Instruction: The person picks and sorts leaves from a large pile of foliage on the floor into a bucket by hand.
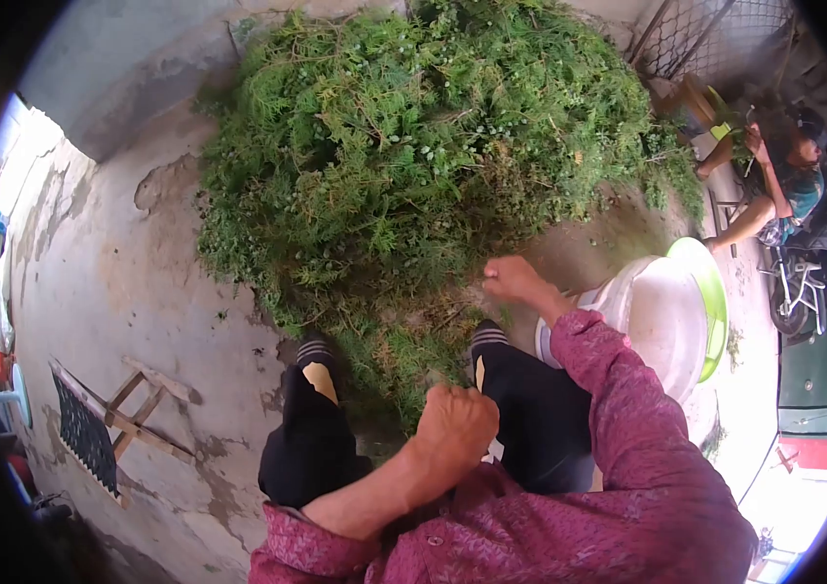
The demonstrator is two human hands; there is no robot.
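Note:
My left hand (457, 425) is closed in a fist above my lap, between my knees. Whatever its fingers hold, if anything, is hidden from above. My right hand (513, 279) is stretched forward past my right knee, its fingers curled closed at the near edge of a large pile of green branches (433, 146). No object shows clearly in it. The branches have feathery, scale-like foliage with small pale cones, and some loose sprigs lie between my feet. Right of my right forearm stands a white tub (661, 321), with a lime-green rim or basin (705, 307) at its far side.
A folding stool (126, 419) with a dark woven seat lies on the concrete floor (155, 292) at left. At far right another person (793, 185) sits holding a green sprig, beside a small wheeled frame (801, 292). A wall (150, 78) and wire mesh (715, 34) stand behind the pile.

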